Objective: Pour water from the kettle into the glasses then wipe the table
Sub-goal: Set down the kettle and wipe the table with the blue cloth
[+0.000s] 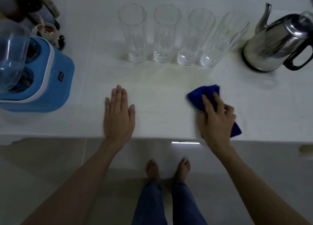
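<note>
— Cloth (201,95) is held by the right hand (216,118), fingers curled on it, on the table (160,109) near the front edge. Is wiping being done?

— It seems so. The left hand (118,116) is laid flat, fingers straight. The glasses (171,38) and kettle (277,43) are stood behind. The damp patch before the glasses should be rubbed next.

— Any words?

— A small label is seen on the blue machine (50,75), too blurred to be read.

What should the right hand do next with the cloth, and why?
Probably sweep the blue cloth leftward across the table. The right hand already grips it on the surface, the left hand rests flat, and small droplets seem to glint in front of the glasses.
</note>
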`<state>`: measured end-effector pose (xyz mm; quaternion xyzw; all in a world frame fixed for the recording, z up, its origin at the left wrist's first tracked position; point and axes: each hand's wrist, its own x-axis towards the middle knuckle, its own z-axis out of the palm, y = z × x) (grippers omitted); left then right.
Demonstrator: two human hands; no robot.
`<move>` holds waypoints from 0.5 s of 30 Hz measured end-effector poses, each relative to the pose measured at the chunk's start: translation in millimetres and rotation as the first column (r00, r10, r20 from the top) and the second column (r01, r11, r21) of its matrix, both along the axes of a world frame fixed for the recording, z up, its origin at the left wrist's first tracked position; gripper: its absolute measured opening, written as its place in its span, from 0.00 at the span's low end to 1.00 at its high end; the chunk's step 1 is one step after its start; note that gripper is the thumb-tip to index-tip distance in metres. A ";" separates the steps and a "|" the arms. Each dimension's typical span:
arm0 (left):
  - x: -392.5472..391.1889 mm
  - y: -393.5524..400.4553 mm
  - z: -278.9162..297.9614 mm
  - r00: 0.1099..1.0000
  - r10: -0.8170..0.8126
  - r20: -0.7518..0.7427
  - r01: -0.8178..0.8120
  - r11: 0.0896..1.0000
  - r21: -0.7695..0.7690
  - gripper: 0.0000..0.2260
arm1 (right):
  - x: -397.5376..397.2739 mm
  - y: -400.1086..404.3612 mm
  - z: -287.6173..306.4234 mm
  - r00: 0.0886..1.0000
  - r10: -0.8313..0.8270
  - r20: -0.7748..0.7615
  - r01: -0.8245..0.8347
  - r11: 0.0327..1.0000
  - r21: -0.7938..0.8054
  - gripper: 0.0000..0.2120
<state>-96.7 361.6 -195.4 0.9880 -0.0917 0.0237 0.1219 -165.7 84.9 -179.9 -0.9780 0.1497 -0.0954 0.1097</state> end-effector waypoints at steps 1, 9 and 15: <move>-0.4 -0.1 0.0 1.000 0.002 0.000 -0.002 1.000 0.003 0.26 | 7.6 -1.7 1.0 0.996 -0.085 0.001 0.085 0.996 0.019 0.22; -10.5 10.0 -2.7 0.998 0.057 0.017 -0.058 0.998 0.027 0.26 | 80.9 72.8 1.9 0.983 -0.177 -0.055 0.180 0.982 0.064 0.24; -13.1 15.4 -2.2 0.997 0.073 -0.005 -0.073 0.996 0.056 0.27 | 46.3 87.8 3.2 0.943 0.332 -0.017 -0.330 0.942 0.060 0.25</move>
